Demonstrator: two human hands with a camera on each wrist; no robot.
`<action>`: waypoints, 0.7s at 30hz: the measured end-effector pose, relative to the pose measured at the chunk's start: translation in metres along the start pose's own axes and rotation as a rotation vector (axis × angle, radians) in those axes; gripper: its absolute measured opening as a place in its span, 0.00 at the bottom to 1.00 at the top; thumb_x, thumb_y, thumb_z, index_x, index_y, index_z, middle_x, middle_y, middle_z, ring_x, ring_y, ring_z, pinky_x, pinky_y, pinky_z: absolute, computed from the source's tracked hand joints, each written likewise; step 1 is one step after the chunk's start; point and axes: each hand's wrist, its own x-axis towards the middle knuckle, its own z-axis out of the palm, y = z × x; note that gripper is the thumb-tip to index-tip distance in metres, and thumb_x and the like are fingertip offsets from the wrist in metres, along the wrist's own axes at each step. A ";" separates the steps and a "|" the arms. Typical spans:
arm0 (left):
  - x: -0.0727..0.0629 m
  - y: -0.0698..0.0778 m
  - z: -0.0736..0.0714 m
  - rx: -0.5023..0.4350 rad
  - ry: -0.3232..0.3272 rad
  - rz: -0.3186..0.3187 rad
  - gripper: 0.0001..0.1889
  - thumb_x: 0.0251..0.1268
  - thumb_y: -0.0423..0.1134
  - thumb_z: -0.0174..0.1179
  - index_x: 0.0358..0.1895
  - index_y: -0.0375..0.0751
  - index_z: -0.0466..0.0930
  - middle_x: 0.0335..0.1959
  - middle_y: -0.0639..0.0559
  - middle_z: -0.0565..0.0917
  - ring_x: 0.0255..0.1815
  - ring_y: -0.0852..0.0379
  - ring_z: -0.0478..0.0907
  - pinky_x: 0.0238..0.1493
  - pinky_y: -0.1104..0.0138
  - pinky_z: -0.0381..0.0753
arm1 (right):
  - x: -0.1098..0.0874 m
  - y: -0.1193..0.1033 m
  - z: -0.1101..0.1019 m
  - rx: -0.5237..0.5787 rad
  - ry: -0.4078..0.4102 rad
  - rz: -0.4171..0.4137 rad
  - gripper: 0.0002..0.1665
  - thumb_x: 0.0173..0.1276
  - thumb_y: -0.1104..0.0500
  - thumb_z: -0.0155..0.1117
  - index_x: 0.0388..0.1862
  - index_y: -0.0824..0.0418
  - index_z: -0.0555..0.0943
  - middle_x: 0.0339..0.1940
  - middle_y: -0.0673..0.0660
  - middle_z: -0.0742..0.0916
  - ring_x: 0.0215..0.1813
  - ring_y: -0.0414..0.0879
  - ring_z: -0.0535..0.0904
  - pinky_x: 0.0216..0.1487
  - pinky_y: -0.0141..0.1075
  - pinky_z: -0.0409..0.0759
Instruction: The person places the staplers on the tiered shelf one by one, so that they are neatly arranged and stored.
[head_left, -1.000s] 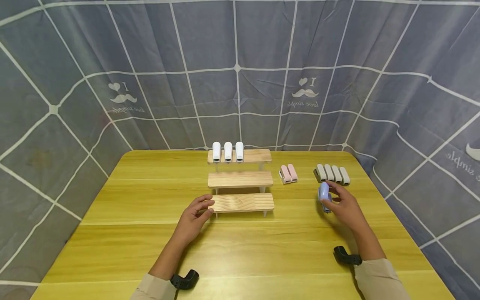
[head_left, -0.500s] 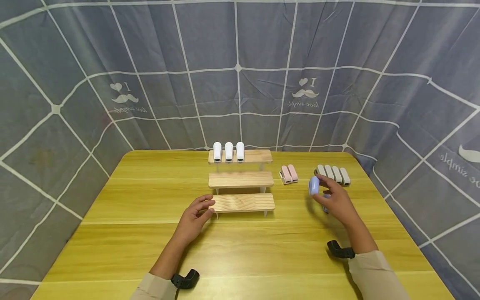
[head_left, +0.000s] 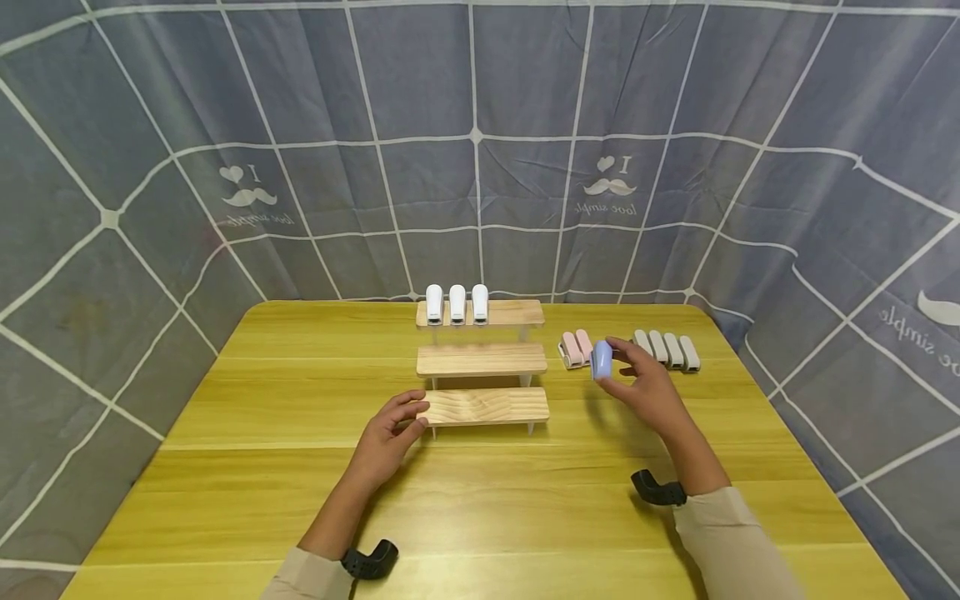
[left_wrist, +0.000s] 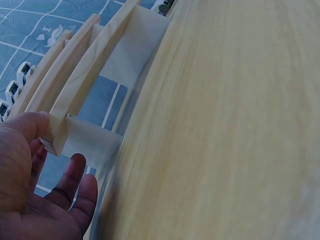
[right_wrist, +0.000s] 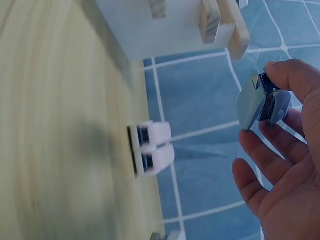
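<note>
So from my remote seat, the biggest thing on the head cam is a grey-blue curtain [head_left: 525,183] with white grid lines and mirrored "love simple" print, wrapping the back and both sides. Next down is the yellow wood-grain table [head_left: 487,517], with a three-step wooden stand [head_left: 483,406] near the middle of it, pale boards on whitish legs. I've got tan sleeves [head_left: 731,550] coming in from the bottom edge, one per side. The left hand [head_left: 390,429] is at the left end of the lowest board, thumb touching it; the other fingers are spread and loosely bent, and honestly I can't tell whether it's really gripping or just resting there. The right hand [head_left: 645,387] is up over the table with thumb and fingertips clamped on a blue stapler, the lower fingers hanging loose. Behind that hand there's a row of four grey staplers [head_left: 657,346] side by side, partly covered by it from my angle. Three white staplers [head_left: 457,305] stand on the left part of the top board. A black wrist mount [head_left: 371,560] sits on each arm. Two pink staplers [head_left: 572,350] lie together just right of the stand. Smallest is that blue stapler [head_left: 602,360], in the air; the right wrist cam shows it apart from the pink ones.
</note>
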 end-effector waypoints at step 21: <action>-0.002 0.001 0.000 -0.011 -0.004 -0.012 0.16 0.72 0.39 0.61 0.58 0.39 0.82 0.67 0.53 0.73 0.66 0.48 0.71 0.60 0.50 0.75 | 0.030 -0.038 0.018 0.059 -0.014 -0.056 0.39 0.65 0.63 0.71 0.73 0.66 0.67 0.66 0.63 0.76 0.64 0.58 0.73 0.55 0.55 0.75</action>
